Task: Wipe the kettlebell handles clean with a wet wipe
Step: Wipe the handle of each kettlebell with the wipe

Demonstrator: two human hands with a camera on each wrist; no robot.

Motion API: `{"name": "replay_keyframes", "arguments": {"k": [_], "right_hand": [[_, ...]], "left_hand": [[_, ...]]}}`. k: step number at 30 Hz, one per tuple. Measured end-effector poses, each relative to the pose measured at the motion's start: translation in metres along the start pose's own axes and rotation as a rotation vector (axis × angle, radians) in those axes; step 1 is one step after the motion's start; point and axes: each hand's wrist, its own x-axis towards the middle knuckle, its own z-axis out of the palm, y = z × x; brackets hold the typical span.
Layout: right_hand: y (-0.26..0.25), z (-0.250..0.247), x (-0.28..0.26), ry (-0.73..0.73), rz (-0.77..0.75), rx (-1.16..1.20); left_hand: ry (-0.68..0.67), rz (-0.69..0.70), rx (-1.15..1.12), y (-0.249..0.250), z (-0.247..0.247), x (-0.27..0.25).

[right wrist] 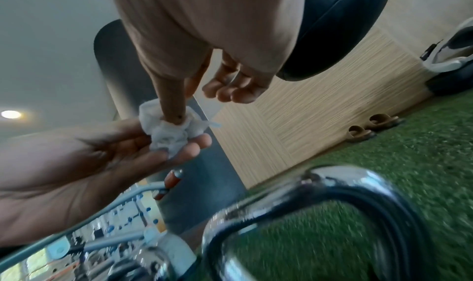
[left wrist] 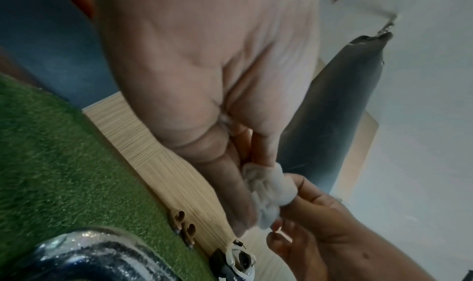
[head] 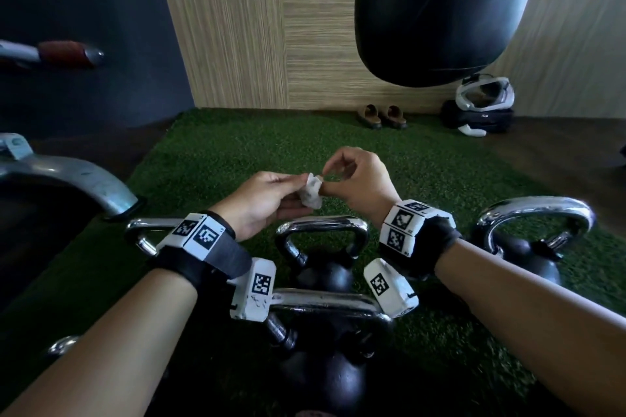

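A crumpled white wet wipe (head: 312, 194) is held in the air between both hands, above the green turf. My left hand (head: 271, 201) cradles the wipe (right wrist: 171, 132) on its fingertips and thumb. My right hand (head: 352, 179) pinches the wipe (left wrist: 268, 190) from the other side with thumb and forefinger, its other fingers loosely curled. Below the hands stand several black kettlebells with chrome handles: one in the middle (head: 321, 230), one nearer me (head: 332, 306), one to the right (head: 535, 213) and one partly hidden under my left wrist (head: 142, 230).
A black punching bag (head: 440, 10) hangs ahead at the right. Brown slippers (head: 381, 116) and a white helmet on a dark bag (head: 482, 105) lie by the wood-panel wall. A grey metal machine frame (head: 78, 176) stands at the left.
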Motion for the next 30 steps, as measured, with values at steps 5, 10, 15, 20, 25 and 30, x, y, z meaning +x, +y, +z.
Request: {"name": "replay_keyframes", "arguments": {"k": [5, 10, 15, 20, 25, 30], "right_hand": [[0.028, -0.009, 0.0, -0.122, 0.082, 0.061], [0.095, -0.028, -0.015, 0.015, 0.425, -0.33], [0.154, -0.001, -0.056, -0.434, 0.559, -0.125], [0.161, 0.025, -0.071, -0.282, 0.471, -0.008], [0.175, 0.031, -0.08, -0.223, 0.462, -0.001], [0.182, 0.034, -0.081, -0.211, 0.491, 0.008]], "left_hand": [[0.038, 0.088, 0.234, -0.009, -0.01, 0.013], [0.154, 0.4, 1.006, -0.019, -0.003, 0.02], [-0.041, 0.389, 1.325, -0.035, 0.019, 0.022], [0.011, 0.424, 1.36, -0.048, 0.009, 0.022], [0.018, 0.54, 1.364, -0.067, -0.012, 0.015], [0.239, 0.474, 1.112, -0.073, -0.036, 0.014]]}}
